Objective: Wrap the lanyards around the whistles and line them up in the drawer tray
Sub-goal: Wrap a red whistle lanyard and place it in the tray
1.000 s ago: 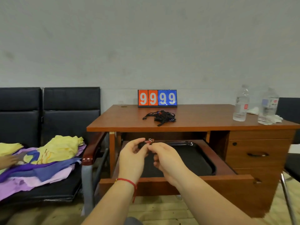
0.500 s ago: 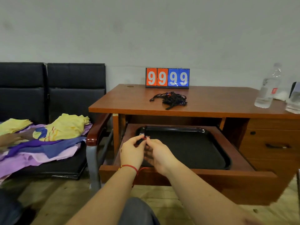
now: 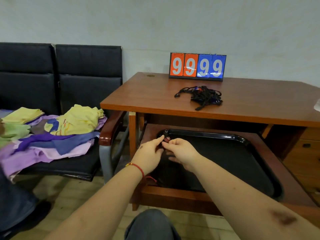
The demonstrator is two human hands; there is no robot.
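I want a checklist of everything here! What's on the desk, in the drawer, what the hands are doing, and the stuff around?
Surface: wooden desk with its drawer pulled open.
Job's things: black tray in the drawer; one small whistle at the tray's far left corner; tangled lanyards on the desk.
Clutter: scoreboard reading 9999.
Hands: left hand and right hand both pinch the whistle.
Cables: nothing seen.
Surroundings: black chairs holding coloured cloths; grey wall.
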